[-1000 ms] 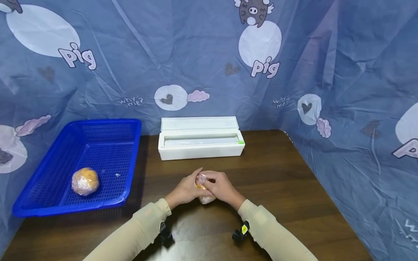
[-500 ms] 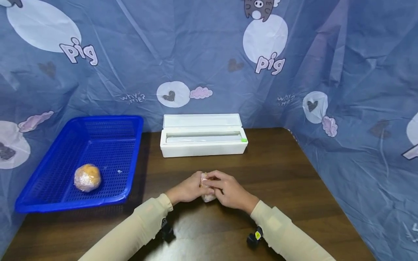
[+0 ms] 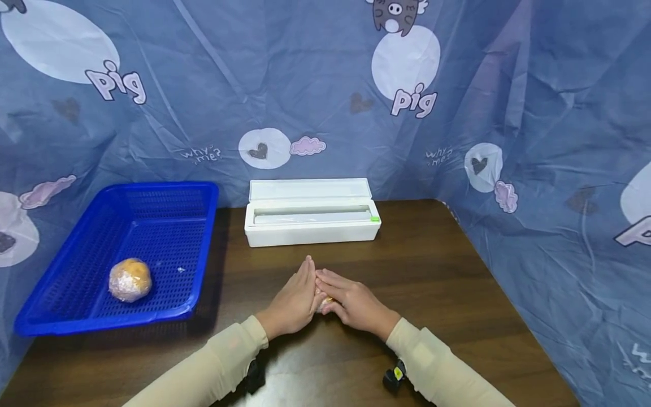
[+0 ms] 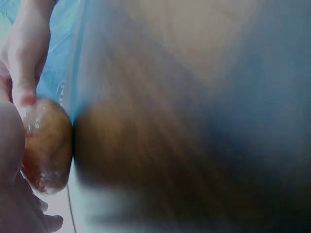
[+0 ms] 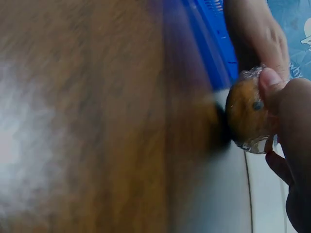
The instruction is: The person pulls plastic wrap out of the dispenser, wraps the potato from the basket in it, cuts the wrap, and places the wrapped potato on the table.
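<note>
A round orange fruit (image 3: 329, 299) wrapped in clear film is between my hands over the table, mostly hidden in the head view. The wrist views show its shiny film and orange skin (image 5: 243, 109). My left hand (image 3: 291, 303) holds it from the left, with its fingers reaching straight forward and its thumb toward the fruit. From the right, my right hand (image 3: 360, 306) grips it, thumb pressed on the film and fingers around the far side. The two hands' fingertips nearly meet in front. Another film-wrapped orange fruit (image 3: 130, 280) lies in the blue basket (image 3: 109, 324) at left.
Behind the hands stands a long white film dispenser box (image 3: 312, 234), its lid raised and a roll inside. A green slider sits at its right end. Blue patterned sheeting (image 3: 325, 73) surrounds the brown table (image 3: 432, 282) at the back and right.
Both hands have shifted around the fruit. The left fingers now stretch forward and hide more of it. The right hand has gone from pinching the film on top to cupping the right side.
</note>
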`<state>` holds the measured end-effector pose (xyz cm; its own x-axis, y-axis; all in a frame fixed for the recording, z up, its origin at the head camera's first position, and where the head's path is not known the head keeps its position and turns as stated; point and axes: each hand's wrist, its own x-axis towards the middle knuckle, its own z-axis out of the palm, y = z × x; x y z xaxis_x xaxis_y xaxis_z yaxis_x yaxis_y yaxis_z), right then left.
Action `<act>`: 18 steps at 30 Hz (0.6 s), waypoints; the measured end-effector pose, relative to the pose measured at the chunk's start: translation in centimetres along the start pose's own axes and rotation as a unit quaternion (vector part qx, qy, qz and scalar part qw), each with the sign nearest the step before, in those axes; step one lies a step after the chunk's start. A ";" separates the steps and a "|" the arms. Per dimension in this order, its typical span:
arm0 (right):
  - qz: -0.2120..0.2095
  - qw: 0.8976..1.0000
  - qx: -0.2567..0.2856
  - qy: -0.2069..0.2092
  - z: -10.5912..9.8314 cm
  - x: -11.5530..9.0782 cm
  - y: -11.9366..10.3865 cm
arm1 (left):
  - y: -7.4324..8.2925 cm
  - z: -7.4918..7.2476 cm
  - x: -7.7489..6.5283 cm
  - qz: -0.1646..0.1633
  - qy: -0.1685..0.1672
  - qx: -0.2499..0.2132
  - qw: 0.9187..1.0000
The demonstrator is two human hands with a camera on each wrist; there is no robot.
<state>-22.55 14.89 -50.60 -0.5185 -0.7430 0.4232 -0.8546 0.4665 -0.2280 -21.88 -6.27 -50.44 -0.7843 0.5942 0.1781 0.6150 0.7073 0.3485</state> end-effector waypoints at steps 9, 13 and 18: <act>-0.038 0.995 -0.079 0.041 0.7 -0.3 0.0 | 1.0 0.2 -1.2 0.013 -0.007 0.111 0.994; -0.051 0.993 -0.090 0.058 0.7 -0.3 0.0 | 1.4 -0.1 -1.5 0.012 -0.024 0.140 0.990; -0.051 0.994 -0.079 0.054 1.0 -0.2 -0.1 | 1.5 -0.3 -1.9 0.009 -0.036 0.155 0.987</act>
<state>-22.41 14.50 -51.51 -0.4156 -0.7385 0.5309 -0.8833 0.4669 -0.0420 -19.53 -6.46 -50.00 -0.7724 0.6254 0.1110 0.6326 0.7731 0.0458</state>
